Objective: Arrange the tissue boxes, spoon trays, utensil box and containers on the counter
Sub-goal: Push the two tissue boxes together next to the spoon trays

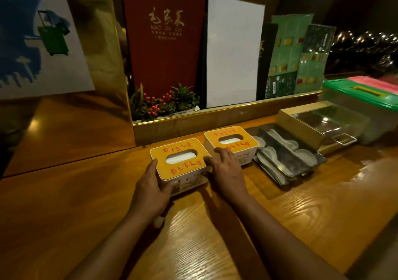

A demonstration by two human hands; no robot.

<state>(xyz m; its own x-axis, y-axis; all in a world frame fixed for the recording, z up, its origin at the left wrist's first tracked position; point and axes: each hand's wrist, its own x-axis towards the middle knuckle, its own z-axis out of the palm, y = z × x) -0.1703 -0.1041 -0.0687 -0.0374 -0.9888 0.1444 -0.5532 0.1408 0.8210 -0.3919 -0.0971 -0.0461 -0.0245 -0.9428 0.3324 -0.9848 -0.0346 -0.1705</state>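
Observation:
Two white tissue boxes with orange lids stand on the wooden counter [301,210]. My left hand [150,185] grips the left side of the near tissue box [183,163]. My right hand [226,167] presses against that box's right side, fingers reaching toward the far tissue box [232,143] beside it. Right of the boxes lie two metal spoon trays [286,161] holding white ceramic spoons. Farther right stands a gold utensil box [318,126] with a clear lid, then a clear container with a green lid [361,94] and a pink-lidded container [370,81] behind it.
A raised ledge [215,118] runs along the counter's back, carrying a small plant with red berries [163,105], a red menu [163,42], a white board [234,51] and green menu cards [288,55]. A gold pillar [103,42] stands at left.

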